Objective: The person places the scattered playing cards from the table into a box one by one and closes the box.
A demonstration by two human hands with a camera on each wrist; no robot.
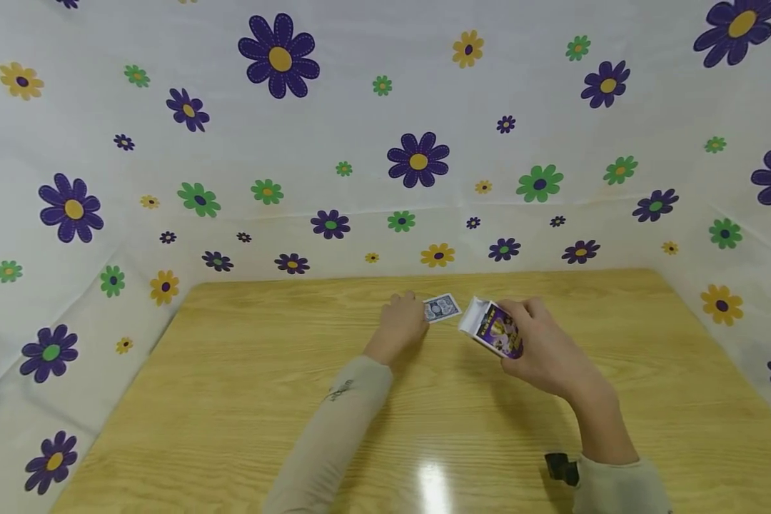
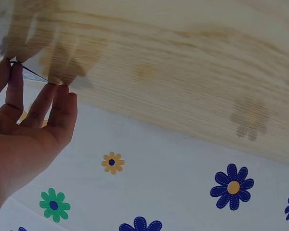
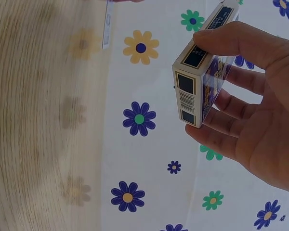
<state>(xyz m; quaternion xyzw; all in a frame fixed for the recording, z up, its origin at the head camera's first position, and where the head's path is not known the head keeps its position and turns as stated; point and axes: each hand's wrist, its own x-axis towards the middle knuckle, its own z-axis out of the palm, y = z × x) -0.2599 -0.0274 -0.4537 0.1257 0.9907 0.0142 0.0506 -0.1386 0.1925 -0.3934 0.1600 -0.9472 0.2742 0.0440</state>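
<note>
In the head view my left hand (image 1: 401, 319) is at the far part of the table, its fingers at the left end of a playing card (image 1: 442, 308) with a blue-patterned back. The left wrist view shows the fingertips of my left hand (image 2: 36, 122) down at the tabletop, pinching the card's edge (image 2: 33, 73). My right hand (image 1: 546, 350) grips a purple and white card box (image 1: 497, 332) above the table, tilted, its flap end open toward the card. Thumb and fingers of the right hand (image 3: 260, 106) hold the box (image 3: 188, 91) by its sides; its barcode end faces the right wrist camera.
A wooden table (image 1: 263, 400) lies under both hands. White cloth with purple, green and yellow flowers (image 1: 353, 114) surrounds it at the back and sides. A small black object (image 1: 560, 467) sits beside the right sleeve (image 1: 620, 489).
</note>
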